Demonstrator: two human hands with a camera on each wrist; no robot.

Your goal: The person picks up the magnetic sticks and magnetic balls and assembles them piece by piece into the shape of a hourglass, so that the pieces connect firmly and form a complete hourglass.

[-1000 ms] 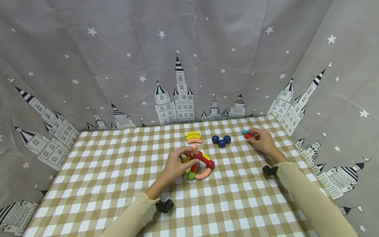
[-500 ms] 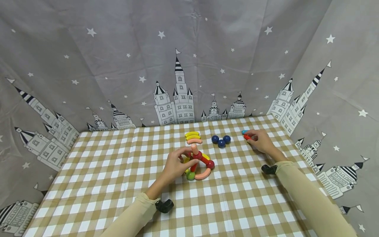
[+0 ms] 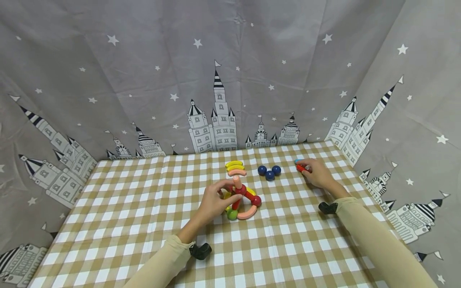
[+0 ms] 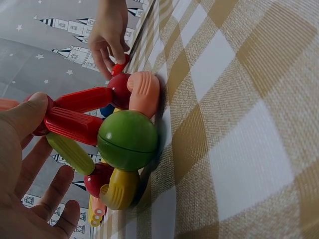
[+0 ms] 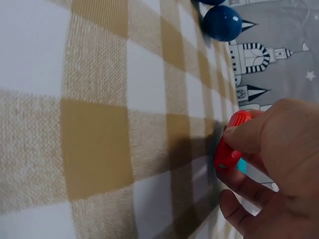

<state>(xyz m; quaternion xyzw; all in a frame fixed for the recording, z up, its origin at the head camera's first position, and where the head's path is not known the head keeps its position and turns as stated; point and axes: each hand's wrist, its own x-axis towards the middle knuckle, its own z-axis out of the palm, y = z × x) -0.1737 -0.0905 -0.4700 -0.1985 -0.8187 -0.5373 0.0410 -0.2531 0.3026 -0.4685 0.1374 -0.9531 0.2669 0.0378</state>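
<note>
Near the table's middle stands a pyramid-like frame of magnetic balls and sticks. A pink stick points up from the red ball at its top. My left hand pinches the frame at that red ball, its other fingers spread in the left wrist view. The base shows a green ball, a curved pink stick and a curved yellow stick. Far to the right, my right hand pinches a short red stick between thumb and fingers, close over the cloth. A blue stick lies just behind it, mostly hidden.
Three dark blue balls sit together behind the frame, to its right. Curved yellow sticks and a curved pink stick lie behind it. A checked cloth covers the table; a grey castle curtain hangs behind.
My right hand has shifted slightly, and the red stick's visible end has come a little nearer, apart from the blue stick. My left hand and the frame stay in place.
</note>
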